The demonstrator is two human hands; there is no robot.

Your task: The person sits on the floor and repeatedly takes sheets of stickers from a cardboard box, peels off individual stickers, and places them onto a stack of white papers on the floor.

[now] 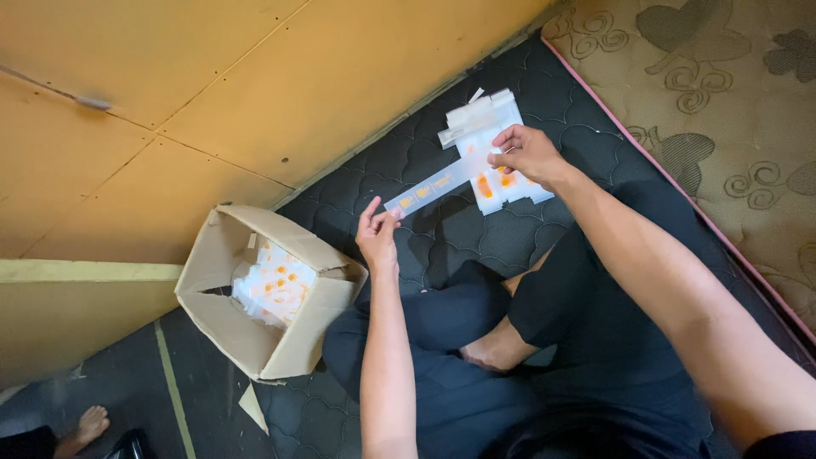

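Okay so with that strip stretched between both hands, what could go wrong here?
1. The long clear strip of orange-marked packets is pinched only at its ends by the left hand and right hand, so it might sag, twist or tear.
2. The loose pile of packets lies right under the right hand and could get scattered.
3. The cardboard box is tipped, so its packets may slide out.

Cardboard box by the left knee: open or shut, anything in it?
Open: the cardboard box has its flaps spread, and white packets with orange marks show inside.
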